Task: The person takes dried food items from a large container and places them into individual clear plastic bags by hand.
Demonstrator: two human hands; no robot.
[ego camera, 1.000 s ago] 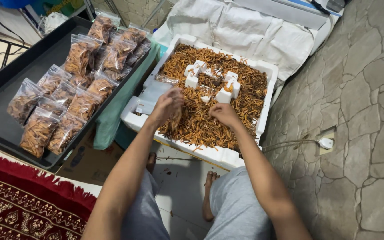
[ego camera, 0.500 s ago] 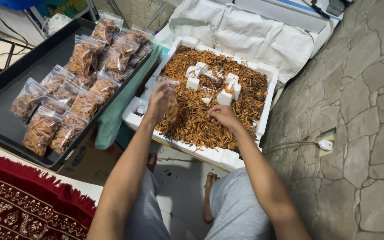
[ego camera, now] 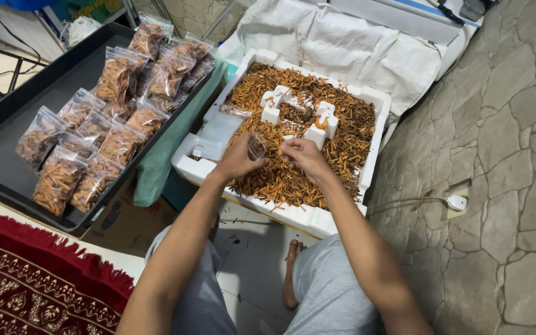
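A white foam box (ego camera: 367,180) in front of me is full of thin orange-brown dried strands (ego camera: 342,149), with white foam blocks (ego camera: 317,127) in its middle. My left hand (ego camera: 238,158) hovers over the box's near left part, gripping a small clear plastic bag (ego camera: 257,147). Just to its right, my right hand (ego camera: 305,155) has its fingers curled against the bag's mouth; whether it pinches strands is unclear. A stack of empty clear bags (ego camera: 217,133) lies on the box's left rim.
A black tray (ego camera: 7,133) on the left holds several filled clear bags (ego camera: 100,142) of the same strands. A green cloth (ego camera: 162,155) hangs between tray and box. White sacks (ego camera: 342,43) lie behind the box. Stone paving (ego camera: 504,186) is right, a red rug (ego camera: 26,291) lower left.
My left hand has come down from a raised position and now holds the clear bag low over the strands. My right hand has closed in on the bag.
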